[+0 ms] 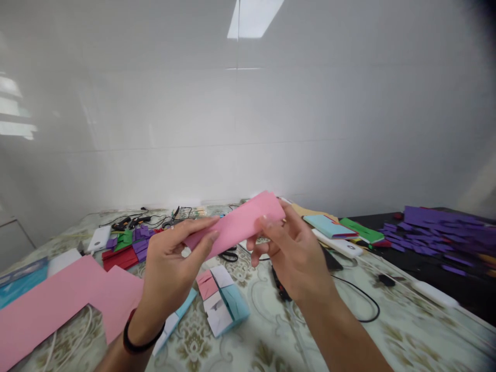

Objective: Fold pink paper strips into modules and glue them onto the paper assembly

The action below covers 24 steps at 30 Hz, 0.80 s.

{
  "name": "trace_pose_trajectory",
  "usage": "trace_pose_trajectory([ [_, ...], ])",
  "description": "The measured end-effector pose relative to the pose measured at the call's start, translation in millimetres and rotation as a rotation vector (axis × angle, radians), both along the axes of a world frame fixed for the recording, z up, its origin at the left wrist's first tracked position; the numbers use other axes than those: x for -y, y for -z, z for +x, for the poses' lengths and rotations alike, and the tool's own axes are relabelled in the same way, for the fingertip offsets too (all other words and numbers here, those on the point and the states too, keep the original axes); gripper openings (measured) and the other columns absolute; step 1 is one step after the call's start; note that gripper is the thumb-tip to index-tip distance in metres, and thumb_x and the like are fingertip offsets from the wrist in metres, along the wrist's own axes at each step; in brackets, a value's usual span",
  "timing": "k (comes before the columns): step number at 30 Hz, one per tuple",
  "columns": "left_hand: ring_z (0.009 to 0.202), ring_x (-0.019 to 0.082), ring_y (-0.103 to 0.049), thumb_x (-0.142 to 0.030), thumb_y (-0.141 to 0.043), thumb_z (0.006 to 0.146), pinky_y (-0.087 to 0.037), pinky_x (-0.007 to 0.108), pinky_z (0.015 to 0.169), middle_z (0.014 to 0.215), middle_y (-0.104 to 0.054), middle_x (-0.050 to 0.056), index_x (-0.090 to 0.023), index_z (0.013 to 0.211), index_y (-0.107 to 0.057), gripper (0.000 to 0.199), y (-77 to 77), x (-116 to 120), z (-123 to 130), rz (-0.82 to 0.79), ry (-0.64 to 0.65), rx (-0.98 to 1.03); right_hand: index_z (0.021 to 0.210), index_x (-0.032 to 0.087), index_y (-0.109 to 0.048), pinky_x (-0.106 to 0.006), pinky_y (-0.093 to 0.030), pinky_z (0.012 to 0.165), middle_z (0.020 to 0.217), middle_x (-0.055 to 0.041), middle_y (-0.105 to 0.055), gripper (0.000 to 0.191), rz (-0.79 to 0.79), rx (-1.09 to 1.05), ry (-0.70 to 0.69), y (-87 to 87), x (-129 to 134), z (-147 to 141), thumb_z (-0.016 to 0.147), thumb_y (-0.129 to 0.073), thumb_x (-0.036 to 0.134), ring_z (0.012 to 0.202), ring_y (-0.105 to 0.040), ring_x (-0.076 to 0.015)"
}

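Observation:
A folded strip of pink paper (238,222) is held up above the table, tilted with its right end higher. My left hand (176,261) pinches its left end between thumb and fingers. On the right end, my right hand (289,245) has its thumb on the front face and fingers behind, partly hidden. Below the strip lies a folded paper piece (222,299) in pink, white and light blue. A light blue and white folded strip (176,318) lies beside my left wrist, partly covered by it.
Larger pink sheets (58,299) lie at left. Behind them are red, green and purple paper pieces (126,245) and a white power bank (99,239). Black scissors (228,256) lie beyond the folded piece. Coloured paper packs (331,226), a black cable (364,297) and purple scraps (420,240) are at right.

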<state>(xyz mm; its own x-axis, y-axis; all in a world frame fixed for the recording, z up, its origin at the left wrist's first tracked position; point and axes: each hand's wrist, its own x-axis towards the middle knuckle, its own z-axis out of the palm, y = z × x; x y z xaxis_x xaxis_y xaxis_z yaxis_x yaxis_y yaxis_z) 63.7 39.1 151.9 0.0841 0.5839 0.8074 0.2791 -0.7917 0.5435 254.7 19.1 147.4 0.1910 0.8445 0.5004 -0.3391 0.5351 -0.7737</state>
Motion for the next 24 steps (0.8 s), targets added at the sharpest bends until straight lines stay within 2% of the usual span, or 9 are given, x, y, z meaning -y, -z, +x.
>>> trace_pose_trajectory([
  [2,0.084,0.014,-0.078,-0.017,-0.075,0.089,-0.061,0.02,0.078,0.095,-0.084,-0.002,-0.027,0.098,-0.083,0.015,0.0,1,2,-0.011,0.023,0.003,0.092,0.019,-0.071,-0.02,-0.054,0.038,0.073,0.001,-0.064,0.029,-0.039,-0.002,-0.053,1.7,-3,-2,0.082,-0.085,0.042,0.057,-0.063,-0.0127],
  [4,0.079,0.013,-0.077,-0.018,-0.075,0.09,-0.061,0.019,0.074,0.089,-0.082,-0.001,-0.023,0.092,-0.08,0.007,0.0,1,2,-0.069,0.104,-0.011,0.082,0.017,-0.072,-0.019,-0.053,0.04,0.07,0.0006,-0.064,0.027,-0.044,0.019,-0.043,4.2,-5,-1,0.083,-0.084,0.041,0.056,-0.059,-0.0106],
  [6,0.075,0.013,-0.075,-0.022,-0.077,0.089,-0.061,0.018,0.07,0.086,-0.08,-0.001,-0.022,0.09,-0.076,0.001,-0.3,0,2,-0.141,0.175,-0.012,0.081,0.018,-0.073,-0.018,-0.053,0.043,0.066,0.0017,-0.062,0.025,-0.031,0.078,-0.015,6.6,-4,1,0.086,-0.082,0.04,0.053,-0.056,-0.0091],
  [10,0.081,0.014,-0.076,-0.028,-0.08,0.088,-0.062,0.02,0.074,0.094,-0.081,0.001,-0.024,0.098,-0.08,0.01,-2.0,-2,1,-0.266,0.266,-0.039,0.085,0.016,-0.075,-0.019,-0.049,0.045,0.065,0.0004,-0.064,0.026,-0.07,0.34,-0.048,6.5,2,3,0.089,-0.079,0.042,0.053,-0.055,-0.0091],
  [13,0.076,0.013,-0.075,-0.031,-0.078,0.09,-0.059,0.019,0.07,0.084,-0.081,-0.001,-0.025,0.086,-0.082,0.009,-2.5,-4,-2,-0.359,0.319,-0.071,0.095,0.016,-0.078,-0.018,-0.044,0.045,0.072,-0.0015,-0.068,0.025,-0.084,0.461,-0.06,2.8,6,1,0.09,-0.078,0.041,0.054,-0.053,-0.0082],
  [17,0.071,0.013,-0.072,-0.034,-0.078,0.091,-0.055,0.019,0.064,0.077,-0.079,-0.001,-0.024,0.079,-0.082,0.016,-2.3,-5,-5,-0.41,0.301,-0.08,0.099,0.019,-0.08,-0.019,-0.044,0.049,0.08,-0.0018,-0.07,0.021,-0.03,0.453,-0.024,0.1,7,-1,0.092,-0.075,0.038,0.059,-0.053,-0.0086],
  [20,0.069,0.014,-0.07,-0.035,-0.076,0.092,-0.054,0.02,0.063,0.074,-0.078,-0.001,-0.023,0.076,-0.082,0.02,-4.0,-3,-5,-0.393,0.298,-0.126,0.096,0.02,-0.081,-0.02,-0.048,0.053,0.074,-0.0003,-0.066,0.019,-0.018,0.43,0.006,0.6,8,0,0.09,-0.077,0.038,0.064,-0.058,-0.0111],
  [24,0.068,0.016,-0.07,-0.034,-0.072,0.094,-0.055,0.023,0.061,0.071,-0.077,0.0,-0.023,0.077,-0.082,0.023,-7.2,0,-4,-0.353,0.293,-0.171,0.094,0.021,-0.082,-0.022,-0.05,0.056,0.079,-0.0023,-0.07,0.018,-0.019,0.428,0.014,0.4,10,0,0.089,-0.078,0.038,0.069,-0.062,-0.0134],
])
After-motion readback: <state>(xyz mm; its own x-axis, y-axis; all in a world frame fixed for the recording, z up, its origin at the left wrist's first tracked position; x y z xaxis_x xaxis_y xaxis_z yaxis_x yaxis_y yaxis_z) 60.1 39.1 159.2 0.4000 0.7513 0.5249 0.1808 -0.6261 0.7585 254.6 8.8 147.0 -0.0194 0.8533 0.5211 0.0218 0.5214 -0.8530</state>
